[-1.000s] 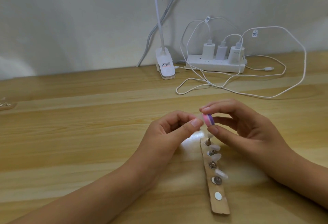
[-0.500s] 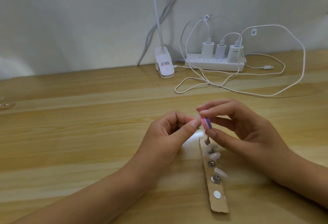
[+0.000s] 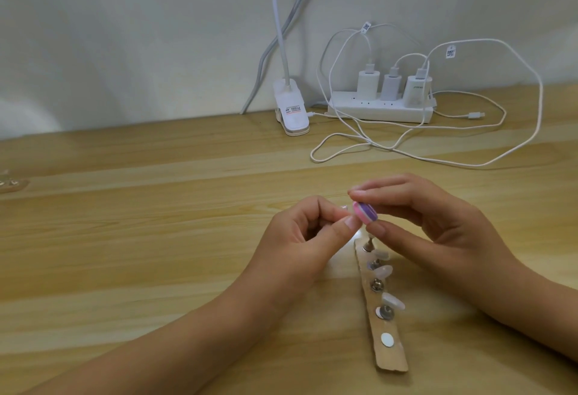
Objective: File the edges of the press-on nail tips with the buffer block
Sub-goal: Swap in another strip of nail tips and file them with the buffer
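My right hand [image 3: 438,226] pinches a small pink and purple buffer block [image 3: 458,212] between thumb and fingers. My left hand [image 3: 300,238] pinches a pale nail tip [image 3: 438,207], mostly hidden by the fingers, right against the block's left side. Below both hands lies a cardboard strip [image 3: 387,354] with several clear nail tips [image 3: 393,301] standing on metal pegs, and one bare white round pad [image 3: 387,339] near its lower end.
At the back of the wooden table [image 3: 156,238] sit a white power strip [image 3: 380,110] with three chargers, loose white cables [image 3: 438,157] and a white clip lamp base [image 3: 291,111]. A small object [image 3: 9,183] lies at the far left edge.
Both hands have stayed close together above the strip. The buffer block has shifted slightly in my right hand and tilted against the nail tip.
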`<state>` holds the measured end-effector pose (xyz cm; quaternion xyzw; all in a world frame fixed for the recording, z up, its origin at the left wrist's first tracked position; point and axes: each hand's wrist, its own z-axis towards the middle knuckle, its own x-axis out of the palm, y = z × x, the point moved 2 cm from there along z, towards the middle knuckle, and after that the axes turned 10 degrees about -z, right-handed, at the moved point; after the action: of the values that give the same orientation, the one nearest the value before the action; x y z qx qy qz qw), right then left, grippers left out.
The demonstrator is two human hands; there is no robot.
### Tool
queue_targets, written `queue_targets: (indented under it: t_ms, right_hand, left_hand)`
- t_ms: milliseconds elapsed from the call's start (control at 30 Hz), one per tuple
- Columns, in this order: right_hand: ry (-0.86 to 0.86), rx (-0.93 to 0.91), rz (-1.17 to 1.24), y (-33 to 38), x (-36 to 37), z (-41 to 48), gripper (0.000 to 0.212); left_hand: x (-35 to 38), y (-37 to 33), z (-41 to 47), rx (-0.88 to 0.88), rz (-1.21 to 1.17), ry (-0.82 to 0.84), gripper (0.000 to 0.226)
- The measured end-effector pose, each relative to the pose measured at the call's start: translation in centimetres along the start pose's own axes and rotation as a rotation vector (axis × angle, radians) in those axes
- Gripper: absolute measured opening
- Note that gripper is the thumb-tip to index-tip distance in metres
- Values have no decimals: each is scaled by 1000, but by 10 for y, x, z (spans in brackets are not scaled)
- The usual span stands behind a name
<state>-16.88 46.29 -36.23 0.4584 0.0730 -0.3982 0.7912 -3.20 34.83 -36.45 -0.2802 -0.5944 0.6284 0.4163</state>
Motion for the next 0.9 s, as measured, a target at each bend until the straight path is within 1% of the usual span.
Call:
queue_targets:
  t_ms: [67, 167, 200, 267, 400, 467, 567, 667, 767, 833, 900]
  right_hand:
    - [9, 41, 65, -1, -1, -1, 22]
    - [6, -5, 9, 1, 0, -1, 23]
    - [12, 11, 24, 0, 1, 0, 22]
    - [17, 101, 133, -1, 1, 0, 23]
    - [4, 106, 183, 1, 1, -2, 23]
    - [4, 159, 250, 1, 1, -2, 25]
    - [-12, 116, 226, 3, 0, -2, 24]
    - [11, 151, 258, 2, 1, -2, 22]
    - [-8, 99, 226, 2, 1, -2, 25]
    - [-1, 119, 241, 1, 2, -2, 25]
    - [-14, 74, 193, 2, 1, -1, 22]
  left_hand:
    - [0, 0, 0, -7, 0, -13, 9]
    - [1, 0, 0, -10, 9, 14, 9]
    - [1, 0, 0, -12, 10, 13, 9]
    - [0, 0, 0, -14, 4, -2, 9]
    - [1, 0, 0, -7, 1, 8, 11]
    - [1, -1, 0, 1, 1, -2, 11]
    - [1, -2, 0, 8, 8, -2, 11]
    - [1, -3, -1, 7, 17, -20, 10]
    - [1, -4, 0, 4, 19, -17, 9]
    - [0, -3, -1, -1, 17, -34, 11]
    - [0, -3, -1, -4, 3, -37, 12]
